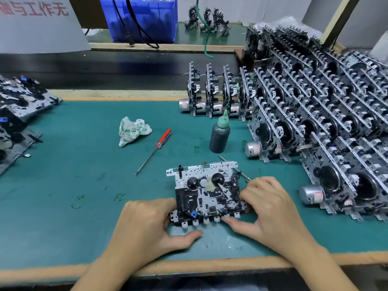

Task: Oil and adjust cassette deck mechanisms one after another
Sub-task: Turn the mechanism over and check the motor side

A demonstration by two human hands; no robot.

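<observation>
We have one deck (206, 191) lying flat on the surface (73, 164), between our two hands at the near edge. Our left hand (147, 225) grips its left side, fingers curled at the edge and thumb stretched along the front. Our right hand (270, 208) holds the right side, and a thin tool (235, 168) runs out from under those fingers; we cannot tell how it is held. We judge this the adjusting step. Oiling would call for the bottle (219, 135) standing beyond our right hand. The deck's long axis runs left to right; its tabbed edge faces us, reels on top.
</observation>
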